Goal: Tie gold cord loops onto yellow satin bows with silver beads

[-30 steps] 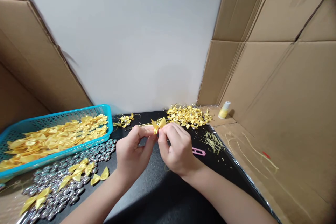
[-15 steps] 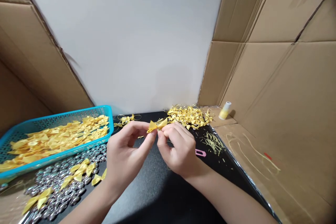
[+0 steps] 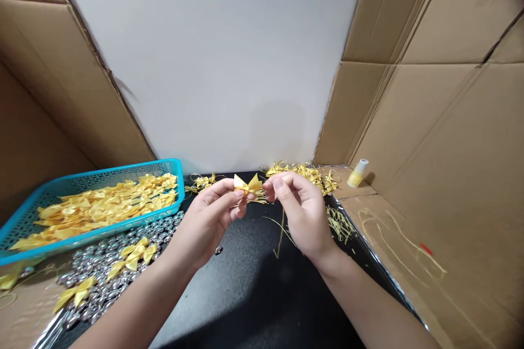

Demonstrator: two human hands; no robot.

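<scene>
While left hand (image 3: 204, 221) pinches yellow bow (image 3: 247, 185), right hand (image 3: 306, 212) holds gold thread (image 3: 281, 237).

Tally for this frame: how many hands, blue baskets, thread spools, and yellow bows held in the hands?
hands: 2, left hand and right hand
blue basket: 1
thread spool: 1
held yellow bow: 1
Total: 5
</scene>
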